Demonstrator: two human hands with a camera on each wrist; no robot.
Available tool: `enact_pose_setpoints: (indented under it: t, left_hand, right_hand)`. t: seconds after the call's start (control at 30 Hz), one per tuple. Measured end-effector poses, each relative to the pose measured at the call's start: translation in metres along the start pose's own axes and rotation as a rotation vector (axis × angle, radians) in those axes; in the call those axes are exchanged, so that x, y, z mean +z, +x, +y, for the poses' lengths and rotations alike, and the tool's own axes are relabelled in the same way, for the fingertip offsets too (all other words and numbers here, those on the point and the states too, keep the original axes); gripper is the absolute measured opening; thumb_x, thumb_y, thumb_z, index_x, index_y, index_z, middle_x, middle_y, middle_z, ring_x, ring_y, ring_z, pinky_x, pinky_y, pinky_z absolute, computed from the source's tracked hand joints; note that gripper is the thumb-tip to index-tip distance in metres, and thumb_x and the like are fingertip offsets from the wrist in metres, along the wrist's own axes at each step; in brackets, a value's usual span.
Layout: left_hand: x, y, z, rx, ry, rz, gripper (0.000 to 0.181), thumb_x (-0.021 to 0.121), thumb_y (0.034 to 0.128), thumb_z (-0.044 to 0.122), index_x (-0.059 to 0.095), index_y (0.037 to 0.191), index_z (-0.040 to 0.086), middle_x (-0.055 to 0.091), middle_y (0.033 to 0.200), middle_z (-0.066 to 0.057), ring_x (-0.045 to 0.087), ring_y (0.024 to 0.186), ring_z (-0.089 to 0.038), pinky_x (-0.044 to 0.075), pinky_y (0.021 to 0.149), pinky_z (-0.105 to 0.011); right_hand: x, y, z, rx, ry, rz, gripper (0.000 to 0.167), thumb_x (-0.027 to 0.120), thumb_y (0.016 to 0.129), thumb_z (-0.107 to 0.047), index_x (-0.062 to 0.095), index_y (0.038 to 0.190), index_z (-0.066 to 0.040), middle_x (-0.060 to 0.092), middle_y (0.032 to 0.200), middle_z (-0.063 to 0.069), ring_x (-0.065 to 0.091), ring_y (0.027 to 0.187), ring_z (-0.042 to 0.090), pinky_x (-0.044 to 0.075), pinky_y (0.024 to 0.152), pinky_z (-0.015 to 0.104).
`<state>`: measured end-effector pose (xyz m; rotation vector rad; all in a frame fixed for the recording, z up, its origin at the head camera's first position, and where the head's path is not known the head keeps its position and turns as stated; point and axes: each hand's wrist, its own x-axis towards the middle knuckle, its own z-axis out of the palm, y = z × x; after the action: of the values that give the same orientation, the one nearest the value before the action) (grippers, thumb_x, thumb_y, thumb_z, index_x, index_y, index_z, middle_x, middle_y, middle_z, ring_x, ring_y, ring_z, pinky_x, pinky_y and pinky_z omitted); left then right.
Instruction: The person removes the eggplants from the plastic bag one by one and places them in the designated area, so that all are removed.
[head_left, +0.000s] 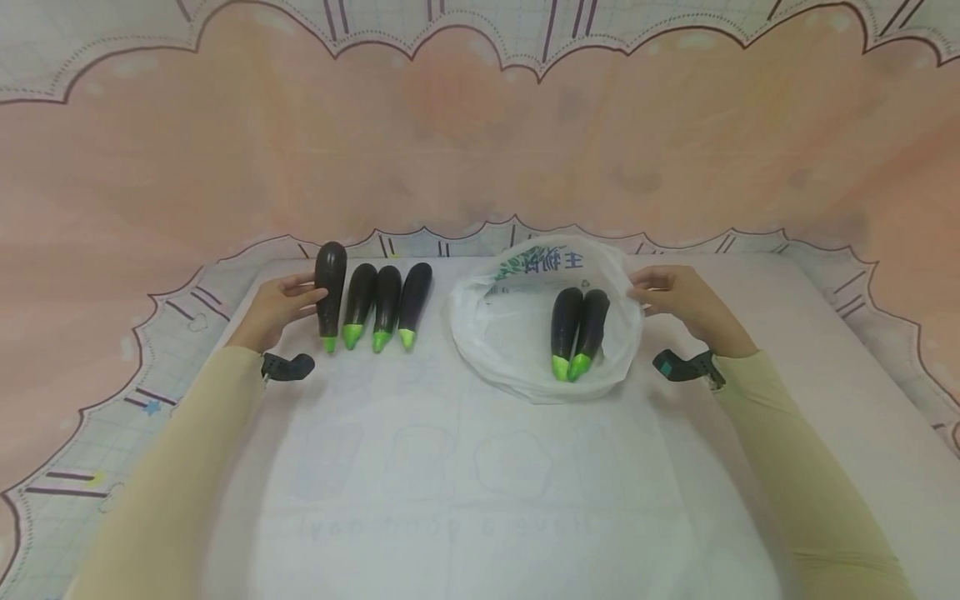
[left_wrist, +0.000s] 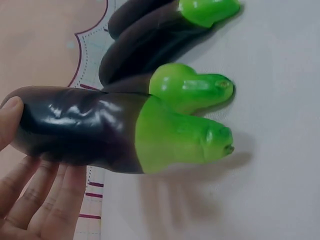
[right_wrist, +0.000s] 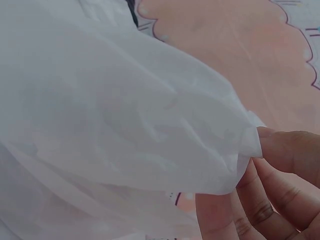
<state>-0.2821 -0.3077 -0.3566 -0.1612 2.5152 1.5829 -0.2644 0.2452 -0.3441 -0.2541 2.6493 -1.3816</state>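
Note:
My left hand (head_left: 276, 305) holds a dark eggplant (head_left: 330, 287) with a green stem end. In the left wrist view the thumb lies on one side of that eggplant (left_wrist: 75, 127) and the fingers on the other, raised a little over the cloth. Right beside it lie three more eggplants (head_left: 387, 302). A white plastic bag (head_left: 487, 367) stands with its mouth spread, two eggplants (head_left: 566, 325) inside. My right hand (head_left: 682, 302) pinches the bag's right rim between thumb and fingers, as the right wrist view shows on the bag (right_wrist: 150, 125).
A white cloth (head_left: 450, 500) with faint printing covers the table. Behind it hangs an orange and white patterned cloth (head_left: 420, 150). Dark devices are strapped at the left wrist (head_left: 288, 367) and right wrist (head_left: 686, 366).

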Motion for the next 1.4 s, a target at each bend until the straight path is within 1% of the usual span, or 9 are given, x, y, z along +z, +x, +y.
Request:
enact_pose_setpoints:
  t: [0.2,0.27,0.37,0.57,0.8,1.13,1.23,1.3,1.4]
  left_hand:
    - [-0.001,0.007,-0.005,0.000,-0.007,0.007,0.067,0.057,0.0939,0.028,0.025,0.146,0.000,0.042,0.142,-0.023,0.053,0.080,0.013,0.041,0.109,-0.039]
    - [0.000,0.009,-0.006,0.004,-0.020,0.008,0.067,0.057,0.0938,0.026,0.026,0.146,-0.001,0.051,0.132,-0.015,0.054,0.078,0.015,0.042,0.109,-0.039]
    - [0.001,0.012,-0.009,0.000,-0.024,0.015,0.067,0.058,0.0934,0.026,0.027,0.146,-0.002,0.052,0.121,-0.006,0.056,0.076,0.015,0.042,0.108,-0.039]
    - [0.001,0.016,-0.013,-0.026,-0.012,0.019,0.066,0.056,0.0945,0.027,0.026,0.147,0.000,0.037,0.144,-0.024,0.052,0.079,0.013,0.041,0.109,-0.038]
    - [0.000,0.018,-0.015,-0.037,-0.017,0.017,0.064,0.054,0.0958,0.025,0.024,0.147,0.001,0.034,0.147,-0.024,0.051,0.082,0.010,0.041,0.110,-0.037]
    - [-0.003,0.015,-0.015,-0.011,-0.007,0.028,0.065,0.052,0.0962,0.027,0.024,0.146,-0.003,0.031,0.149,-0.025,0.052,0.074,0.016,0.041,0.108,-0.037]
    - [-0.004,0.015,-0.016,-0.025,0.001,0.025,0.068,0.053,0.0956,0.030,0.023,0.146,-0.004,0.029,0.150,-0.025,0.053,0.079,0.012,0.040,0.110,-0.039]
    - [-0.004,0.015,-0.017,-0.042,0.016,0.031,0.070,0.053,0.0953,0.032,0.022,0.146,-0.004,0.028,0.150,-0.025,0.061,0.094,-0.004,0.039,0.111,-0.040]
    - [-0.004,0.016,-0.017,-0.062,0.029,0.042,0.070,0.053,0.0951,0.034,0.023,0.146,-0.003,0.029,0.150,-0.025,0.055,0.119,-0.029,0.038,0.112,-0.042]
  right_hand:
    - [0.000,0.000,0.000,0.032,-0.011,-0.004,0.042,0.062,0.091,-0.027,0.057,0.122,0.002,0.065,0.112,0.010,0.061,0.084,0.003,0.055,0.090,0.045]
    - [0.000,-0.001,-0.001,0.033,-0.007,-0.019,0.043,0.061,0.092,-0.026,0.056,0.123,0.002,0.063,0.115,0.012,0.061,0.085,0.002,0.055,0.090,0.044]
    - [-0.001,-0.002,0.000,0.021,0.009,-0.035,0.043,0.060,0.092,-0.025,0.055,0.124,0.003,0.063,0.114,0.008,0.061,0.085,0.000,0.057,0.086,0.034]
    - [-0.001,-0.001,0.004,0.020,0.082,-0.061,0.045,0.059,0.093,-0.023,0.051,0.128,0.005,0.062,0.105,-0.009,0.061,0.086,-0.002,0.058,0.081,0.024]
    - [0.000,0.000,0.006,0.031,0.225,-0.076,0.049,0.058,0.094,-0.024,0.047,0.130,0.008,0.062,0.098,-0.019,0.061,0.089,0.000,0.056,0.079,0.018]
    - [0.004,-0.001,0.010,0.007,0.430,-0.069,0.010,0.060,0.093,-0.017,0.062,0.102,-0.020,0.066,0.096,-0.016,0.062,0.087,0.002,0.056,0.075,0.017]
    - [0.005,0.000,0.010,0.008,0.477,-0.072,0.010,0.059,0.093,-0.015,0.063,0.100,-0.021,0.066,0.096,-0.014,0.063,0.086,0.003,0.056,0.075,0.017]
    - [0.006,-0.001,0.009,0.007,0.503,-0.071,0.010,0.059,0.092,-0.014,0.064,0.098,-0.021,0.067,0.095,-0.014,0.063,0.085,0.003,0.056,0.074,0.017]
    - [0.007,-0.002,0.008,0.012,0.522,-0.066,0.010,0.061,0.092,-0.014,0.064,0.098,-0.021,0.067,0.094,-0.013,0.063,0.084,0.004,0.056,0.073,0.017]
